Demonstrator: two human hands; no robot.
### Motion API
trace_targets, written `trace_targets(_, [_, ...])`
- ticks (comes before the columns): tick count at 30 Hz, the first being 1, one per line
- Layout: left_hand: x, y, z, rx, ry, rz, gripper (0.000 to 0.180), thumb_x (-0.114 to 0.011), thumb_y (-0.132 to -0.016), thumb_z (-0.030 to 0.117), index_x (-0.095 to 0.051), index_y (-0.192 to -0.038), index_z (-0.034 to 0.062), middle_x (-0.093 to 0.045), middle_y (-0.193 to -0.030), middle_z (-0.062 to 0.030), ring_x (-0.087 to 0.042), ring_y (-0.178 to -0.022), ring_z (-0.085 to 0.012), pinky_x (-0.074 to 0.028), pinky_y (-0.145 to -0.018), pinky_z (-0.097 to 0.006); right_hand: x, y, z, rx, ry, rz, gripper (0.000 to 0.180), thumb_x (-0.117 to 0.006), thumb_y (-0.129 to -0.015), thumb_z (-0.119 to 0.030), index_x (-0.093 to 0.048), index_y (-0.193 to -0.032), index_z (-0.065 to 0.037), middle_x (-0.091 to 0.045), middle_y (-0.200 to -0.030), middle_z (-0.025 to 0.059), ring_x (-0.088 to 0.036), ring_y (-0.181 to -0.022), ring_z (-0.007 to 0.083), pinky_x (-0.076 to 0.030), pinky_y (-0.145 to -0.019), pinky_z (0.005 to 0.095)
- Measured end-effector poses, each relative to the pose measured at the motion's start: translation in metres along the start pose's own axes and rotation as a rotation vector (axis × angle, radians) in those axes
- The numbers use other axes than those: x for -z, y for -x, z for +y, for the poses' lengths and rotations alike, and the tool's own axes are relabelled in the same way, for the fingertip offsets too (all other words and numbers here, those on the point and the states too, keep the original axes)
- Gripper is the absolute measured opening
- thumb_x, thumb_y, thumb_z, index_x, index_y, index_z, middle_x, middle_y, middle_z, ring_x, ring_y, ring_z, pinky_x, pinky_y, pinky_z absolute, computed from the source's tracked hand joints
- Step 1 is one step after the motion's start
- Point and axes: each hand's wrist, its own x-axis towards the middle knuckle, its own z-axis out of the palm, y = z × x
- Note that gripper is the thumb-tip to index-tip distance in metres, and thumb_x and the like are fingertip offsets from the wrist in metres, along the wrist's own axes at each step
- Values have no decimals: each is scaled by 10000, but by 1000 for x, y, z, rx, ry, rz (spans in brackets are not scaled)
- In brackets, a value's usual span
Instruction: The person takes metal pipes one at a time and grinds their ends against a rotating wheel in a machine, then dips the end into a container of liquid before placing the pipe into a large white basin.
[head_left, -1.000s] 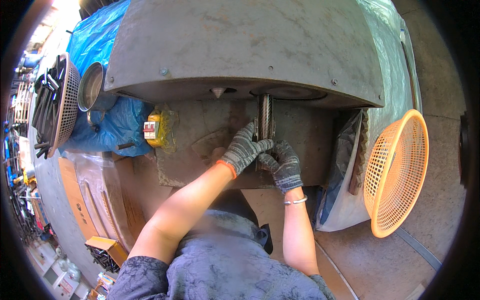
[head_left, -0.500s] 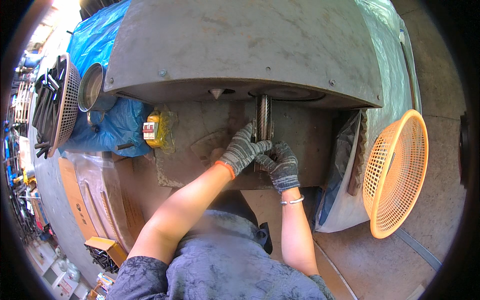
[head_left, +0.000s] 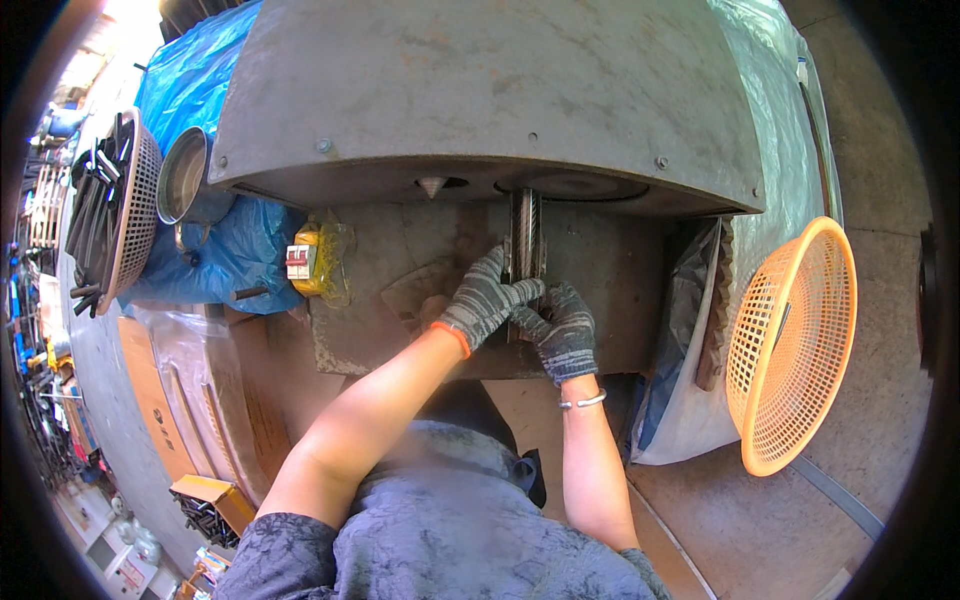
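Observation:
A narrow, shiny metal channel (head_left: 525, 235) runs from under the front edge of a large grey metal machine cover (head_left: 490, 90) toward me. My left hand (head_left: 487, 300), in a grey striped knit glove with an orange cuff, is closed against the left side of this channel. At its near end my right hand (head_left: 562, 332), gloved alike, is closed with fingers bent; thumbs and fingertips of the two hands nearly meet. Whatever the fingers pinch is hidden by the gloves. A pointed metal cone (head_left: 433, 187) pokes out of a slot in the cover, left of the channel.
On the right stands an orange plastic basket (head_left: 800, 350), tilted. To the left are a basket of dark rods (head_left: 135, 210), a metal pot (head_left: 185, 178), blue plastic sheeting (head_left: 225, 255) and a white switch (head_left: 299, 262) on yellow wrapping. A small cardboard box (head_left: 215, 492) holds dark pieces.
Both hands stay at the channel in almost the same pose. The whole view has shifted very slightly; nothing else visibly differs.

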Motion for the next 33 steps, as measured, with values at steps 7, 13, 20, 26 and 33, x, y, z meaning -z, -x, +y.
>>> trace_targets(7, [-2, 5, 5, -30, 78, 0, 428, -757, -799, 173, -585, -1168, 42, -652, -1043, -82, -579, -950, -169, -478, -870, -313, -8, 1, 11, -40, -157, 8, 335, -786, -726, -288, -702, -903, -15, -640, -893, 182, -608, -845, 368, -490, -764, 429])
trace_targets(13, [0, 0, -5, -42, -3, 20, 426, -751, -805, 168, -578, -1172, 36, -650, -1044, -89, -586, -932, -168, -488, -849, -307, -2, 1, 8, -1, -99, -9, 330, -774, -734, -290, -703, -912, -21, -649, -926, 183, -606, -865, 373, -487, -780, 431])
trace_targets(20, [-1, 1, -4, -27, 74, 15, 418, -742, -812, 166, -580, -1175, 37, -654, -1047, -93, -585, -952, -172, -483, -866, -308, 6, 0, 2, 63, -17, -35, 355, -762, -735, -330, -705, -906, -25, -646, -941, 193, -610, -855, 369, -488, -762, 439])
trace_targets(26, [-1, 3, 0, -1, 1, 7, 413, -733, -817, 146, -579, -1186, 42, -655, -1057, -79, -583, -961, -168, -476, -878, -309, -2, 0, 5, -39, -17, -27, 342, -773, -724, -312, -706, -896, -24, -645, -932, 195, -605, -855, 377, -485, -771, 443])
trace_targets(33, [-1, -1, -9, -29, 62, 1, 432, -736, -813, 147, -571, -1198, 38, -655, -1064, -77, -582, -972, -170, -467, -899, -311, -4, 0, 6, -32, -44, 1, 340, -775, -727, -312, -702, -887, -21, -640, -902, 192, -602, -844, 372, -486, -746, 432])
